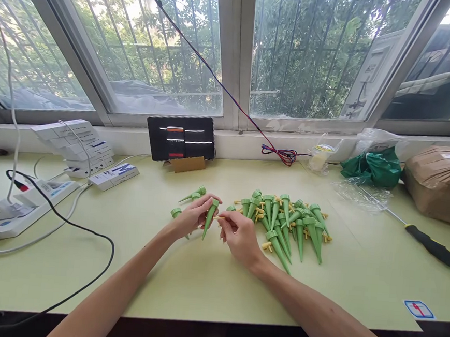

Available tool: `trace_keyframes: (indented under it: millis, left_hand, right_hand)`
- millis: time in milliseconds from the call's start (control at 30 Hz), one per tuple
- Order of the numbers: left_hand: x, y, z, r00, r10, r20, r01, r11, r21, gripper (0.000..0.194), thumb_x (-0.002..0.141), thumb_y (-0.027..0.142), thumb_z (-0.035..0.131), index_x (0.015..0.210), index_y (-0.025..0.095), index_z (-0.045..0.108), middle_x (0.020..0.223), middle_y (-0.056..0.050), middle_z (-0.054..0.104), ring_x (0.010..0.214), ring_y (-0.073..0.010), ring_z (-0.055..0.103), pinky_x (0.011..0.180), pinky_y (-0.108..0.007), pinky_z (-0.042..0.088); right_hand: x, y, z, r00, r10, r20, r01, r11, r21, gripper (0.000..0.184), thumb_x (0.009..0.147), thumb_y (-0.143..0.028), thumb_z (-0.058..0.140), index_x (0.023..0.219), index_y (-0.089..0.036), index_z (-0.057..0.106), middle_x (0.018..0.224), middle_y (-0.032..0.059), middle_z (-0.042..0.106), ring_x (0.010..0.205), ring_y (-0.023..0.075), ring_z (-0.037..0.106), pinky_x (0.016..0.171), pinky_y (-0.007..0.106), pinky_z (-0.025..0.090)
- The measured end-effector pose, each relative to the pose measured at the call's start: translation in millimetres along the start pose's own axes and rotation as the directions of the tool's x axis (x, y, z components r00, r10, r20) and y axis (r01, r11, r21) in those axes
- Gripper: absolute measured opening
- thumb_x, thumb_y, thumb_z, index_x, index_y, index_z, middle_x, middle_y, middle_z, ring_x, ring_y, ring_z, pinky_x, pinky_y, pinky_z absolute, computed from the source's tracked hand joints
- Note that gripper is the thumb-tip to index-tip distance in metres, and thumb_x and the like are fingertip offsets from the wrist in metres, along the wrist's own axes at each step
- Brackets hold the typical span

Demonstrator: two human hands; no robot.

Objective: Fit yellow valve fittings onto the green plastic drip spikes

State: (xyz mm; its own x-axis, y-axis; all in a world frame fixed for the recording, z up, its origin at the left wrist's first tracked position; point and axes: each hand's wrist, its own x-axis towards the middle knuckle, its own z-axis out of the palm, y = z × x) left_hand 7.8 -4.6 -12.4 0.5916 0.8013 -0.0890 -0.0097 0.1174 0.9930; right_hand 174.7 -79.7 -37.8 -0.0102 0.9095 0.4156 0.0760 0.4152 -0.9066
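My left hand (193,215) is closed around a green cone-shaped plastic spike (209,218), its tip pointing down toward the table. Beside it, my right hand (238,234) pinches a small yellow peg (218,218) whose end touches the side of that spike. Just right of my hands lies a pile of several green spikes (289,223) with yellow pegs fitted in them. A few loose green spikes (194,193) lie behind and under my left hand.
A pale green table (201,275) runs under a window. A tablet (181,137) leans at the back. Left: white boxes (77,144), a power strip (27,202) and a black cable (87,240). Right: a screwdriver (431,247), a green bag (373,167), a brown parcel (440,180).
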Motion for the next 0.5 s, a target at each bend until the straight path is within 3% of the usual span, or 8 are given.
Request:
trace_keyframes:
  millis: [167,500]
  left_hand:
    - [-0.9,0.6,3.9,1.0,0.011,0.018,-0.012,1.0,0.018,0.036,0.094,0.051,0.057,0.109,0.019,0.055,0.064,0.004,0.05,0.045,-0.007,0.039,0.041,-0.018,0.03]
    - [0.5,-2.9,2.3,0.998,0.014,0.066,-0.016,0.999,0.03,0.036,0.094,0.051,0.057,0.111,0.019,0.055,0.069,0.002,0.055,0.046,-0.0083,0.046,0.041,-0.019,0.04]
  right_hand:
    - [0.5,1.5,-1.1,0.999,-0.026,-0.042,0.024,0.999,-0.047,0.021,0.096,-0.032,0.053,0.097,-0.019,0.069,0.071,0.0017,0.063,0.055,0.0126,0.057,0.056,0.025,0.049]
    - [0.7,-1.6,-2.2,0.996,0.012,-0.085,-0.014,0.999,-0.03,0.019,0.096,-0.034,0.053,0.096,-0.018,0.063,0.071,0.0012,0.063,0.055,0.0126,0.058,0.055,0.024,0.048]
